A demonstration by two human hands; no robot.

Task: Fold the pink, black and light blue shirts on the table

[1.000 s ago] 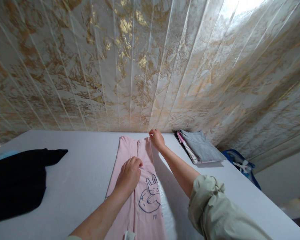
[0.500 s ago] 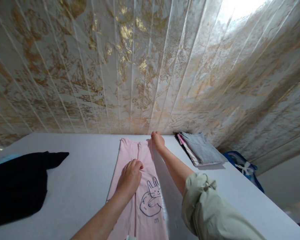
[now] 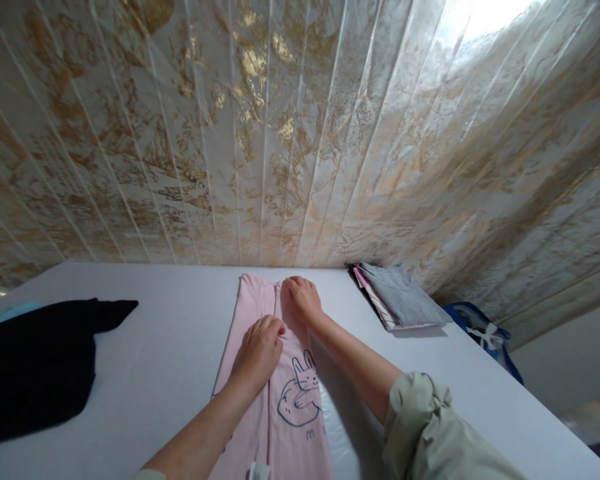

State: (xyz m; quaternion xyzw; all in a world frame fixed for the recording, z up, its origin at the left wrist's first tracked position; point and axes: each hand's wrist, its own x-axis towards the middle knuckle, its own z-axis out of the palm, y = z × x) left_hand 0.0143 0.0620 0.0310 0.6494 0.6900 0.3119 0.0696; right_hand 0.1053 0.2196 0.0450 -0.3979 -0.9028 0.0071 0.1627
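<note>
A pink shirt (image 3: 290,373) lies folded into a long strip on the white table, its two folded edges meeting along a line down the middle. Dark line drawing of a rabbit and part of some lettering show on its right half. A small white tag (image 3: 259,471) sits at the near end. My left hand (image 3: 260,347) rests on the middle of the shirt, fingers curled together against the cloth. Farther up, my right hand (image 3: 303,300) lies over the far right corner of the shirt, fingers stretched along the fabric. My fingertips are partly hidden.
Black clothing (image 3: 35,370) lies on the left of the table (image 3: 165,360), with something pale blue behind it. At the back right sits a stack of folded clothes (image 3: 405,293), grey on top. A blue bag (image 3: 485,333) stands past the right edge. Gold-patterned curtain (image 3: 280,167) hangs behind.
My right hand has moved left and slightly nearer, from the shirt's far right edge onto its top corner. My left hand has barely moved.
</note>
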